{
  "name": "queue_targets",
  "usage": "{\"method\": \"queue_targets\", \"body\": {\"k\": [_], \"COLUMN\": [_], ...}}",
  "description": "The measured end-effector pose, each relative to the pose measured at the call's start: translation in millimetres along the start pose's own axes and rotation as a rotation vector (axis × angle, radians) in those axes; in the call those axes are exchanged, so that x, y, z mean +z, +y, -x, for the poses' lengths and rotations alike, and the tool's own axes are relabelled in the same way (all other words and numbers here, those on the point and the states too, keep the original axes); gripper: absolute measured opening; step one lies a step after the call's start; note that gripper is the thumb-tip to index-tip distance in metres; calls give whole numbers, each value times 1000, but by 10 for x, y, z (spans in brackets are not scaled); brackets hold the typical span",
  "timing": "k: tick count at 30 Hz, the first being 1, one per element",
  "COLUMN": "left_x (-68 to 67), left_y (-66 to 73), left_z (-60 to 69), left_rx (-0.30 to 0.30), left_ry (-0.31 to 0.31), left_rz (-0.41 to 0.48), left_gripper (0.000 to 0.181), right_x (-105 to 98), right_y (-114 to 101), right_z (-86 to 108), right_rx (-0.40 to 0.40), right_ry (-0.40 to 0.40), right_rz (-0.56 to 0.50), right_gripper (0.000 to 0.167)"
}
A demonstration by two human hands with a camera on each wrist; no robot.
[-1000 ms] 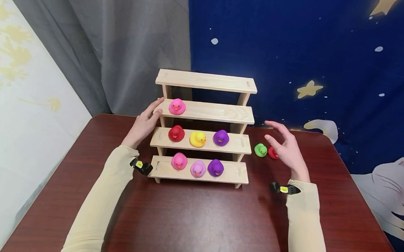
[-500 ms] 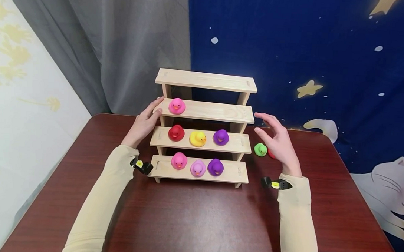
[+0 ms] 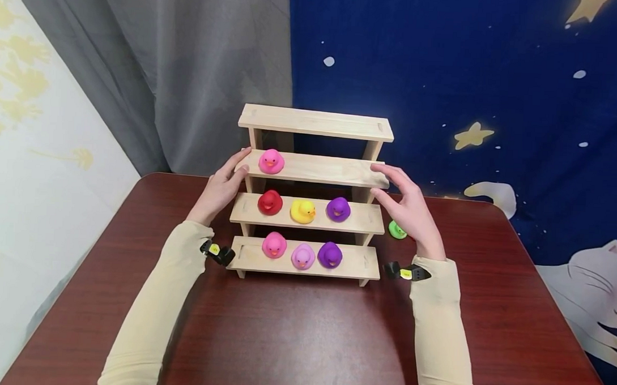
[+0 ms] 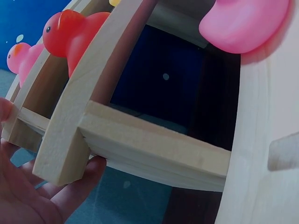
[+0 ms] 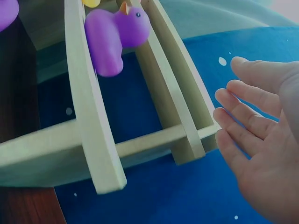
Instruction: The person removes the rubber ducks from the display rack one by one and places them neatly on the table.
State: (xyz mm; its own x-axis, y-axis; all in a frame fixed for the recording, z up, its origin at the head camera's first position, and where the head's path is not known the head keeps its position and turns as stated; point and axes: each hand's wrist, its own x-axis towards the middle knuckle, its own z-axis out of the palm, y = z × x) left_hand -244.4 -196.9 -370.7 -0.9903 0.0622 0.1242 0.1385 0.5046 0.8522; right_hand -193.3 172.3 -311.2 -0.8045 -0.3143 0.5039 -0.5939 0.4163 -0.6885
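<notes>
smooth wooden rack (image 3: 322,169), apparently matt

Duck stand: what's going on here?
A person has both hands at a wooden stand. The left hand touches the left end of the third tier up, which holds one pink duck. The right hand holds nothing and is by that tier's right end; contact unclear. Second tier: red duck, yellow duck, purple duck. The bottom tier has three more. A green duck sits on the table, beside the stand.
</notes>
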Motion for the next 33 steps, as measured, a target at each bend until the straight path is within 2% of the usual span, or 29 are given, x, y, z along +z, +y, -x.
{"method": "queue_targets", "body": {"k": [9,17,23,30,33], "left_x": [8,10,6,4,8], "left_y": [-14,-14,-10,-11,-8], "left_z": [-18,3,-5,-3,-4], "left_rx": [19,25,35,17,15], "left_ry": [6,-1,3,1,1], "left_rz": [-1,8,3,1,-3], "left_gripper": [50,51,51,51,51], "right_x": [154,285,402,652,723], "right_y": [-43,-81,-148,159,143], "right_z": [-107,-207,-300,-402,-430], "right_rx": [-53,-38,-55,-72,-82], "right_ry": [-21,-40,-73,-96,-121], "right_rz": [-39,-82,-94,-100,-83], "right_gripper": [39,38,37,38,38]}}
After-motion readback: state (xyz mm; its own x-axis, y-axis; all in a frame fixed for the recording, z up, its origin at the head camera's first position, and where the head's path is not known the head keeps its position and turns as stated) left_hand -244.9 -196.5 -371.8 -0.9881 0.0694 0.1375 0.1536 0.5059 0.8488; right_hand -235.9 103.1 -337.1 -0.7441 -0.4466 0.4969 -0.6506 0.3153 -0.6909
